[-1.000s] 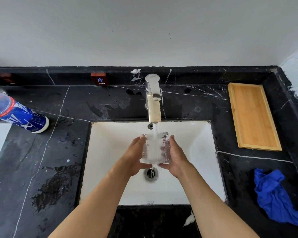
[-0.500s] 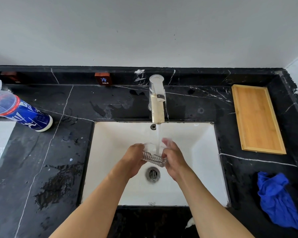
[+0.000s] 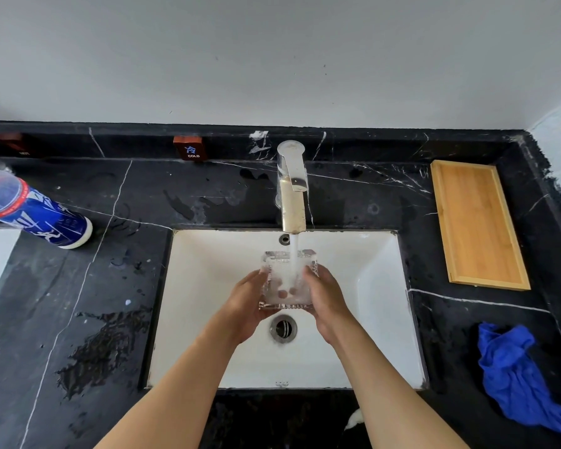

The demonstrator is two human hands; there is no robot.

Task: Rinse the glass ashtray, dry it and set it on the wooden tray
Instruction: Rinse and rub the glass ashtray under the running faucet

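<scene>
Under the running tap (image 3: 291, 189), left hand (image 3: 245, 306) and right hand (image 3: 329, 301) clasp the glass ashtray (image 3: 289, 280)

blue bottle (image 3: 42, 218) top cut off at left edge, blue cloth (image 3: 518, 377) clipped at right edge

Clear ribbed glass ashtray (image 3: 288, 280); polished metal tap (image 3: 291, 189); glossy white ceramic sink (image 3: 376, 286); veined black marble bench (image 3: 104, 286); matt wooden tray (image 3: 478, 225).

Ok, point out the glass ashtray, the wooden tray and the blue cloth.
glass ashtray (image 3: 277, 280): head view, on its clear inner face, left of the water stream.
wooden tray (image 3: 476, 222): head view, on the middle of its flat base.
blue cloth (image 3: 512, 374): head view, on the crumpled middle fold.
</scene>
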